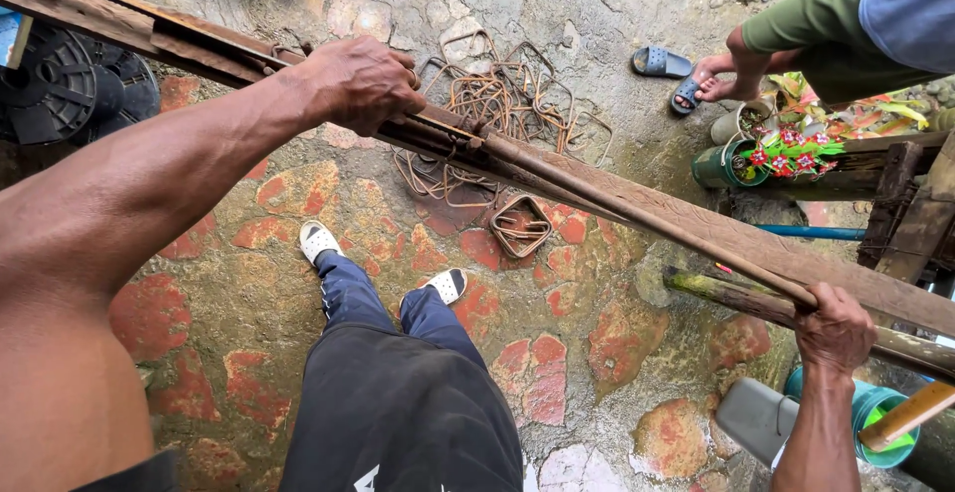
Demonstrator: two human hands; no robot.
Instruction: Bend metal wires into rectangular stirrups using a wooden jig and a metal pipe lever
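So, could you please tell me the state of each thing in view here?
Left hand: closed, pressing the rod onto the plank.
Right hand: closed around the rod's end.
Rusty rod: lying along the plank.
Wooden plank: weathered, slanting across.
Bent wire loops: rusty, piled on the ground.
Green pot: upright.

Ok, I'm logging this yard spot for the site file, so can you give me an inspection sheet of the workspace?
Surface: stone floor, wet-looking, patchy red and grey.
Job's things: rusty rod lying along a worn wooden plank.
Clutter: bent wire loops piled on the floor; one square loop apart.
Hands: left hand pressing on the plank and rod; right hand gripping the rod's end.
Cables: nothing seen.
Surroundings: green pot of flowers, another person's foot in a sandal, loose sandal, teal bucket.
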